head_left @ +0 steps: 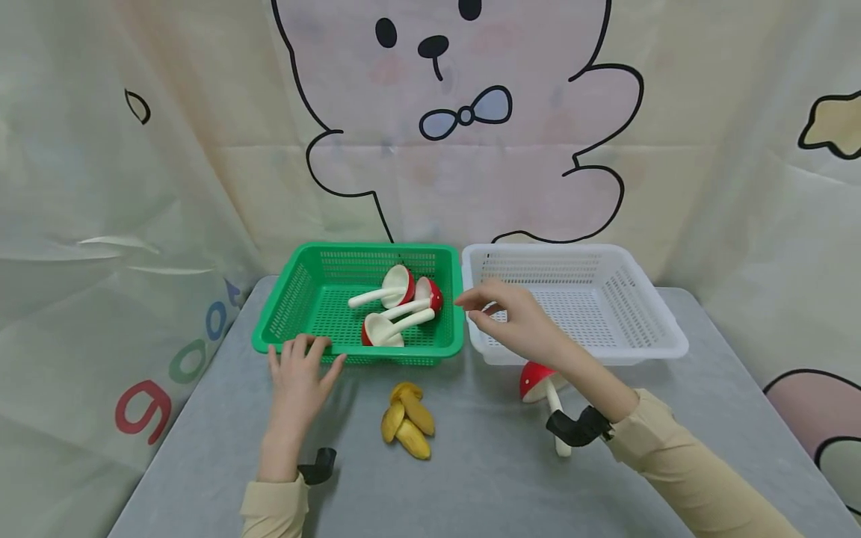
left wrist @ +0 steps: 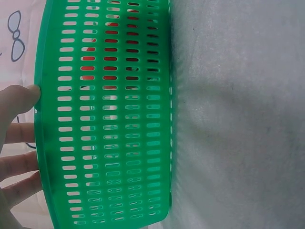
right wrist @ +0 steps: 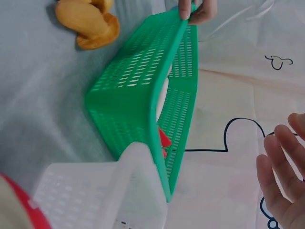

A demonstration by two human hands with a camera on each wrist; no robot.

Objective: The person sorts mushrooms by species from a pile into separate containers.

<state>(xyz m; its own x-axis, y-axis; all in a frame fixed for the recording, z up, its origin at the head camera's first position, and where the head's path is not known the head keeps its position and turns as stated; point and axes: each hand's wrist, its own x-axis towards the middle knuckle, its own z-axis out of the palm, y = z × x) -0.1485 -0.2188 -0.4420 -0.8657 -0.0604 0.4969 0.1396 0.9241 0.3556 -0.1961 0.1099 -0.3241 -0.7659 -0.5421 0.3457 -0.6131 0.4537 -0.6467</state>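
At the green basket (head_left: pixel 282 317), my left hand (head_left: pixel 296 388) holds the front rim near its left corner. The left wrist view has the thumb (left wrist: pixel 26 95) on the rim and the fingers reaching over it. Three red-capped toy mushrooms with white stems, one a spotted mushroom (head_left: pixel 430 295), lie in the right half of that basket. My right hand (head_left: pixel 514 317) hovers empty over the left side of the white basket (head_left: pixel 646 321), fingers loosely bent and pointing at the green basket. In the right wrist view its fingers (right wrist: pixel 274 183) are spread apart.
Yellow-brown toy mushrooms (head_left: pixel 410 422) lie clustered on the grey table (head_left: pixel 471 478) before the green basket. Another red-capped mushroom (head_left: pixel 538 381) lies before the white basket, partly under my right forearm. The two baskets stand side by side against a printed curtain (head_left: pixel 417 172).
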